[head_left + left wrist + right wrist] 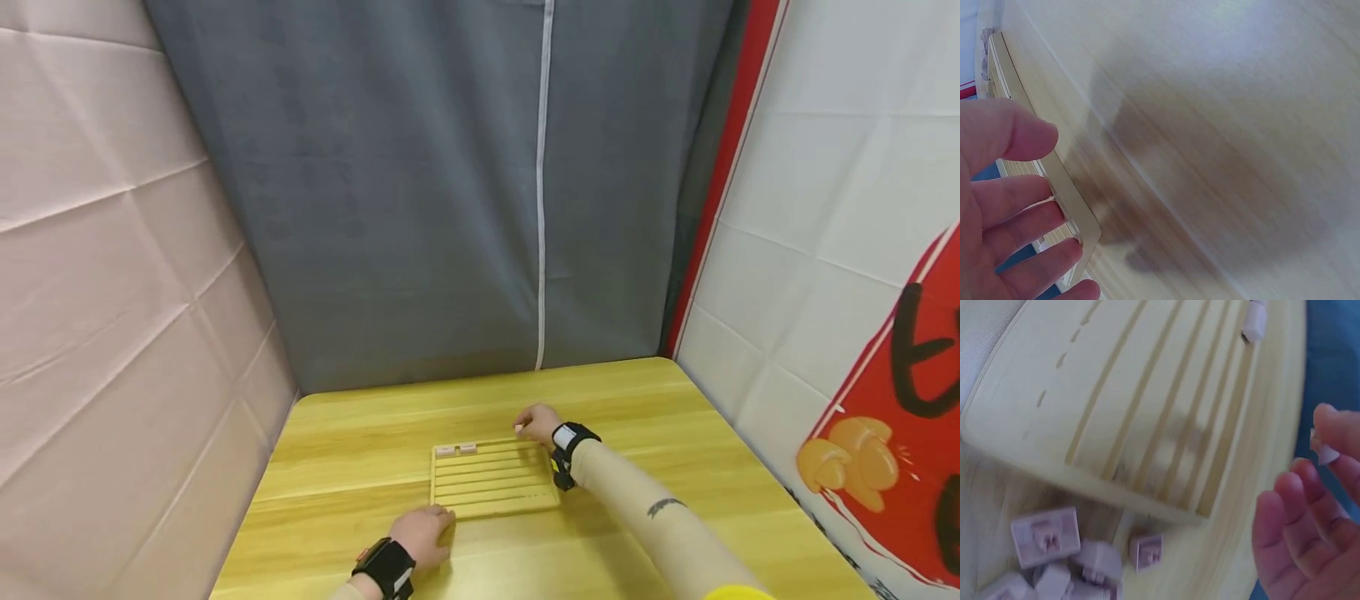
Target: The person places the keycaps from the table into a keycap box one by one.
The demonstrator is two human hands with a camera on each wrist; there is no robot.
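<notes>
A pale slotted tray (502, 507) with several long parallel grooves lies on the table. My left hand (422, 537) is at its near left corner, fingertips along the tray's edge and thumb apart, as the left wrist view shows. Over the tray's far right corner, my right hand (538, 424) pinches a small pale pink keycap (1324, 450) between thumb and finger. Two keycaps (446, 451) sit in the farthest groove at its left end. Several loose keycaps (1045, 537) lie beside the tray in the right wrist view, some underside up; my right arm hides them in the head view.
The wooden table (337, 450) reaches back to a grey curtain (412, 208). A pale cloth wall (135, 292) stands to the left. On the right is a white wall (825, 208) with a red printed panel.
</notes>
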